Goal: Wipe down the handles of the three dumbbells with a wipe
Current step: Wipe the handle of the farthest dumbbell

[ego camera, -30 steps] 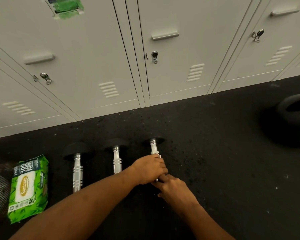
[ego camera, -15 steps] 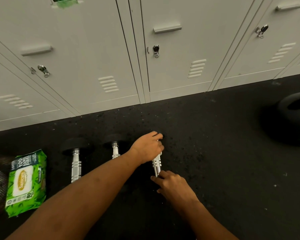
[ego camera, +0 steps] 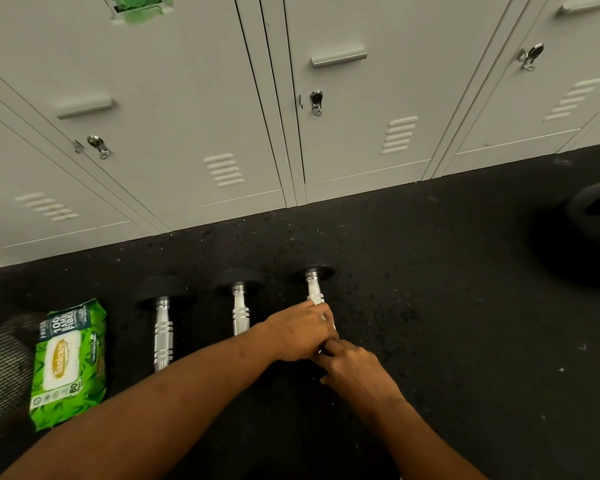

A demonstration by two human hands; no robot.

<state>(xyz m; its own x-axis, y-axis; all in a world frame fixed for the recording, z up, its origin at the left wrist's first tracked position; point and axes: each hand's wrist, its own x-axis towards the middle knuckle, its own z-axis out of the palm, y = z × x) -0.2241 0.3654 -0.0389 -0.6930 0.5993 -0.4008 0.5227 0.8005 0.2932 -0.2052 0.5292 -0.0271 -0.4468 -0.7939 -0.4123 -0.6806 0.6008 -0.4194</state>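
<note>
Left dumbbell, middle dumbbell and right dumbbell lie parallel, side by side, on the black floor. Handles chrome and ringed; visible heads black and round.

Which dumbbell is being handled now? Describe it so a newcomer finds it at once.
Below the row of grey metal lockers, three chrome-handled dumbbells with black ends lie side by side on the black rubber floor. It is the rightmost dumbbell, farthest from the green pack of wipes. Alone of the three, it has the left hand and the right hand on its handle.
</note>
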